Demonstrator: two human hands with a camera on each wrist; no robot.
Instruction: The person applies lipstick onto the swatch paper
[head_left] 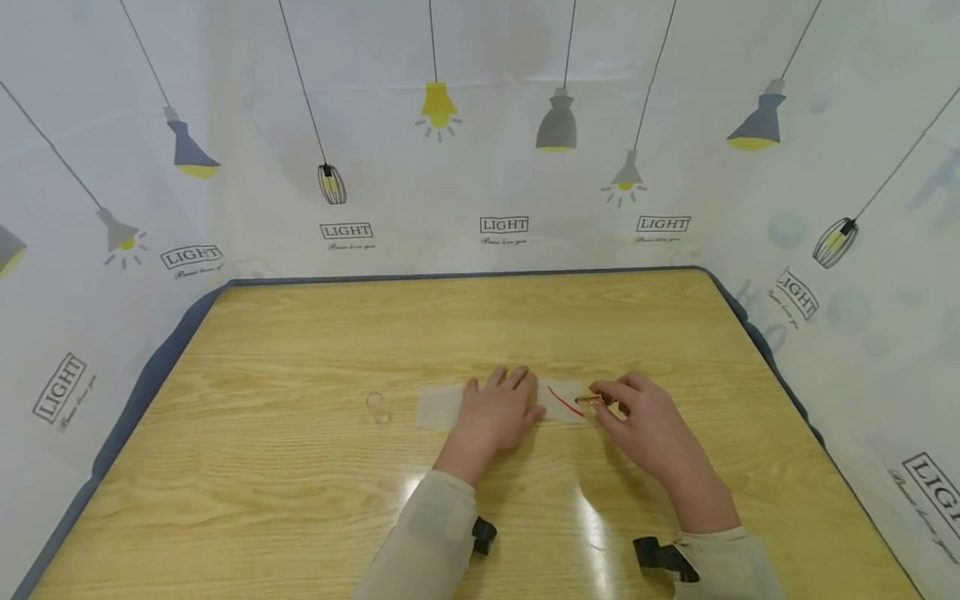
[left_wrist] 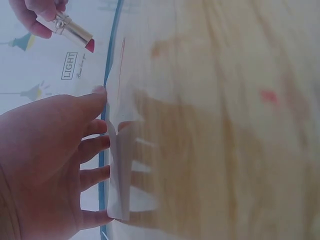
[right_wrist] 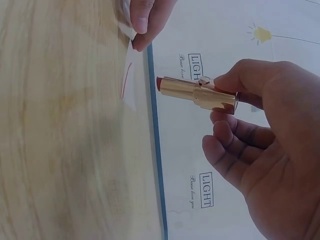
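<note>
A strip of thin white paper (head_left: 438,407) lies across the middle of the table, with a red diagonal line (head_left: 564,401) drawn on its right part. My left hand (head_left: 501,410) rests on the paper with fingers spread, pressing it down. In my right hand (head_left: 647,423) I pinch a gold lipstick (right_wrist: 200,94) between thumb and fingers; its red tip points left toward the paper. In the left wrist view the lipstick's red end hangs above the paper, apart from it. The remaining right fingers are loosely bent below it in the right wrist view.
A small clear, transparent object (head_left: 378,408) lies on the wooden table (head_left: 300,492) left of the paper. White curtains (head_left: 420,183) printed with lamps surround the table's back and sides. Black straps (head_left: 663,557) are worn near both sleeves.
</note>
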